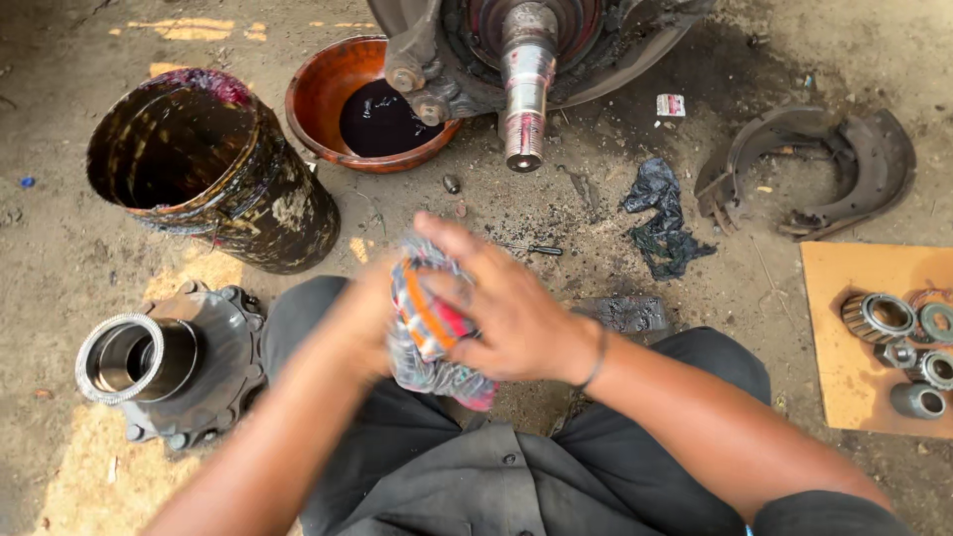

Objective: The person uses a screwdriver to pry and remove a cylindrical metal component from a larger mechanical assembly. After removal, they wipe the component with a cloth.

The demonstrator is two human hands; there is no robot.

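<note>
Both my hands are wrapped around a striped, multicoloured rag [429, 333] held over my lap. My right hand [501, 303] lies across the front of the rag with fingers spread over it. Behind the rag, my left hand [352, 318] is blurred and presses in from the left. Whatever may be inside the cloth is hidden. Just ahead on the ground lies a small screwdriver [536, 249].
A wheel spindle [526, 84] on its backing plate sticks out at the top. Beside it are an orange bowl of dark oil [323, 94] and a grimy metal drum [213, 169]. A wheel hub [169, 362] rests at left. Brake shoes [824, 169], a black rag [660, 218], and bearings [879, 318] on cardboard [844, 273] lie at right.
</note>
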